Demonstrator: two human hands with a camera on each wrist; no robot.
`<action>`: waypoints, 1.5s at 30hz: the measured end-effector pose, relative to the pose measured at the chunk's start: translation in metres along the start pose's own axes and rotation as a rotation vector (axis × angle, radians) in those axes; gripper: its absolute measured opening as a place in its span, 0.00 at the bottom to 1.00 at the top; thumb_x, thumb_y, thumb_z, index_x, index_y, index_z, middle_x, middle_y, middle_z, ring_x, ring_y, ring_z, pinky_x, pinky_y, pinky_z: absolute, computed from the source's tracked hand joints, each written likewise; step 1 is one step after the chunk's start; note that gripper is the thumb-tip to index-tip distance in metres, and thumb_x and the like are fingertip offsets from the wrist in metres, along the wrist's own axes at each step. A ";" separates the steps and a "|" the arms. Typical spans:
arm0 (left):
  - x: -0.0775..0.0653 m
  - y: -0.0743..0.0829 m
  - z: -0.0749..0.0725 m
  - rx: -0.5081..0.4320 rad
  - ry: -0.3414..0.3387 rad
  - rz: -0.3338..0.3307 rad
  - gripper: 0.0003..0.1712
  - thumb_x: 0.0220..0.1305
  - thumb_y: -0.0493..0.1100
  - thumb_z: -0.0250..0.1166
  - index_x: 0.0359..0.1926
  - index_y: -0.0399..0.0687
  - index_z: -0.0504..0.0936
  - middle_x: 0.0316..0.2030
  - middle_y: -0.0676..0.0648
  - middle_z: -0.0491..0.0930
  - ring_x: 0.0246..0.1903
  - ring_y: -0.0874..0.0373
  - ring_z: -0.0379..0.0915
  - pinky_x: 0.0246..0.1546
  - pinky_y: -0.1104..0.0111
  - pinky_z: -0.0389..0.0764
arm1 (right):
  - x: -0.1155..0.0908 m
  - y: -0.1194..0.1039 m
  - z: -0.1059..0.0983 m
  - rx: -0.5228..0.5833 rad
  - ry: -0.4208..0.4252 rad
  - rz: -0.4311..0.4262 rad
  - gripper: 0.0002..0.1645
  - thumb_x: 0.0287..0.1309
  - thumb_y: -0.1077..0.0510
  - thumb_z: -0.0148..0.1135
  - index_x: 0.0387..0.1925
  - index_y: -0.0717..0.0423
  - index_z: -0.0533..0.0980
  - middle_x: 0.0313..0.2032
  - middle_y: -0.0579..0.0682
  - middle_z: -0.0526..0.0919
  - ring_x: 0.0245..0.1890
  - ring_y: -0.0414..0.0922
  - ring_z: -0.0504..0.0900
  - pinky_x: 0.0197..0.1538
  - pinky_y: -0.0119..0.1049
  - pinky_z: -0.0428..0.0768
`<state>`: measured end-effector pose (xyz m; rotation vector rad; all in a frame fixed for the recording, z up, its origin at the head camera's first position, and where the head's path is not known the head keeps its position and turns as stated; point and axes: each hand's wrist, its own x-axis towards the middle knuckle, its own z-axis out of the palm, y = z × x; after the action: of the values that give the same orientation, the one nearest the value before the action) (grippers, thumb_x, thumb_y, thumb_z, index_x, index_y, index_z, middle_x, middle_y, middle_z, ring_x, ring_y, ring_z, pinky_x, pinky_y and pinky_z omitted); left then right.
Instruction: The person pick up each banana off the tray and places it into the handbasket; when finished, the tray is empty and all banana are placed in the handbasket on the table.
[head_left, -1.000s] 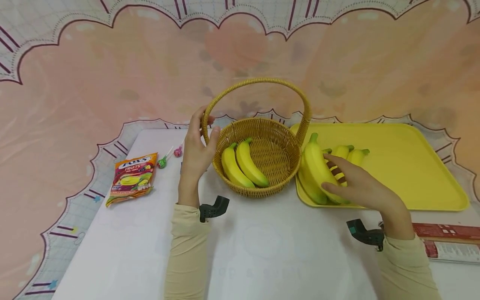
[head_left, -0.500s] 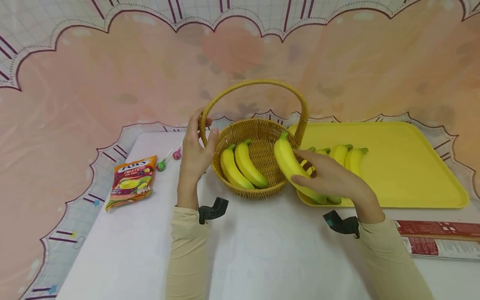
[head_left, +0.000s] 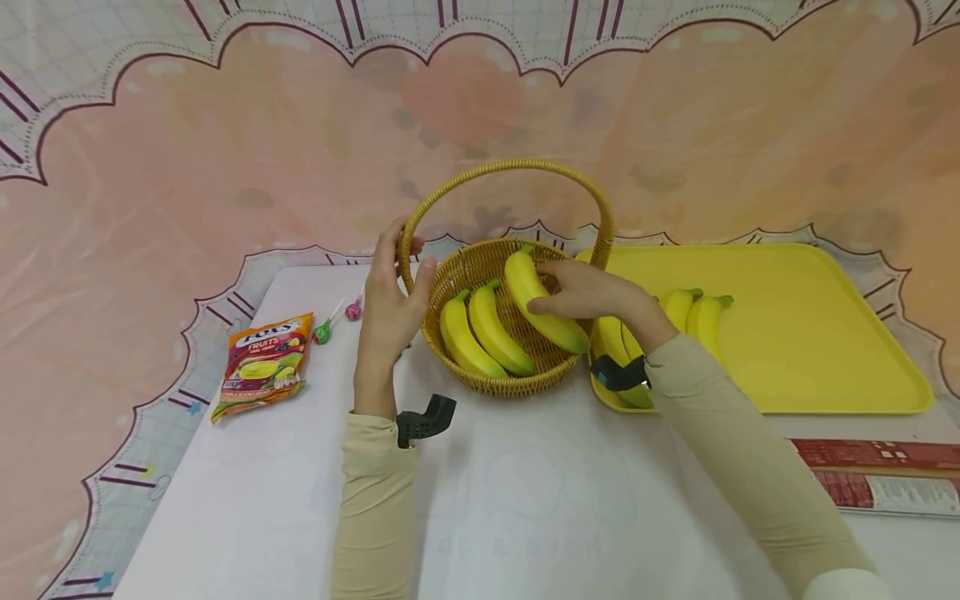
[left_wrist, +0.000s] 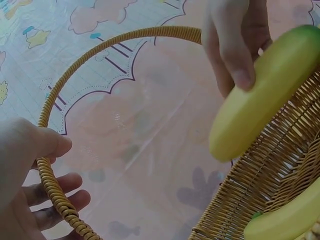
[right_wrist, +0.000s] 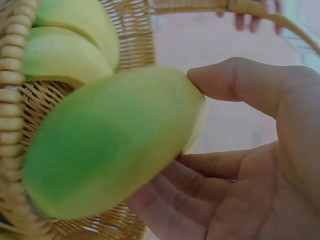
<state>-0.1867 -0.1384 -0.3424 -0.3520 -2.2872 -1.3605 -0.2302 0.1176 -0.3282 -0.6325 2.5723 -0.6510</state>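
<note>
Over the round, golden-brown woven basket (head_left: 517,387), the right hand (head_left: 588,292) is half closed, pinching 1 curved yellow banana (head_left: 528,292) with green ends. The left hand (head_left: 392,306) curls loosely round the basket's tall, ropey handle (head_left: 510,166). 2 more yellow bananas (head_left: 500,332) lie inside the basket. Right of it, 1 flat yellow tray (head_left: 817,333) holds other bananas (head_left: 705,323), too hidden for me to count. Left of it are 2 round lollipops (head_left: 322,333), 1 green and 1 pink, and 1 orange candy bag (head_left: 265,364).
</note>
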 end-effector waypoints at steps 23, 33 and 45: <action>0.001 0.001 0.002 0.008 -0.047 0.019 0.29 0.67 0.46 0.56 0.67 0.51 0.60 0.50 0.44 0.72 0.52 0.53 0.67 0.51 0.60 0.68 | 0.066 -0.002 0.026 0.049 -0.368 0.252 0.43 0.60 0.49 0.56 0.67 0.65 0.51 0.58 0.59 0.68 0.46 0.47 0.78 0.47 0.38 0.81; 0.002 0.000 0.002 0.009 -0.049 -0.001 0.30 0.66 0.46 0.56 0.67 0.53 0.60 0.50 0.45 0.72 0.54 0.51 0.67 0.53 0.60 0.67 | 0.045 0.005 0.019 -0.053 -0.180 0.117 0.44 0.65 0.46 0.49 0.72 0.64 0.45 0.69 0.63 0.59 0.65 0.56 0.65 0.66 0.49 0.64; 0.002 -0.001 -0.002 0.010 -0.042 -0.006 0.30 0.67 0.45 0.56 0.67 0.53 0.60 0.51 0.43 0.72 0.54 0.52 0.67 0.54 0.57 0.67 | -0.019 0.032 0.012 0.127 0.145 -0.063 0.31 0.67 0.48 0.50 0.67 0.55 0.62 0.52 0.56 0.76 0.50 0.51 0.75 0.51 0.47 0.73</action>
<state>-0.1883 -0.1408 -0.3415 -0.3735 -2.3303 -1.3566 -0.2190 0.1490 -0.3496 -0.6474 2.6255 -0.9046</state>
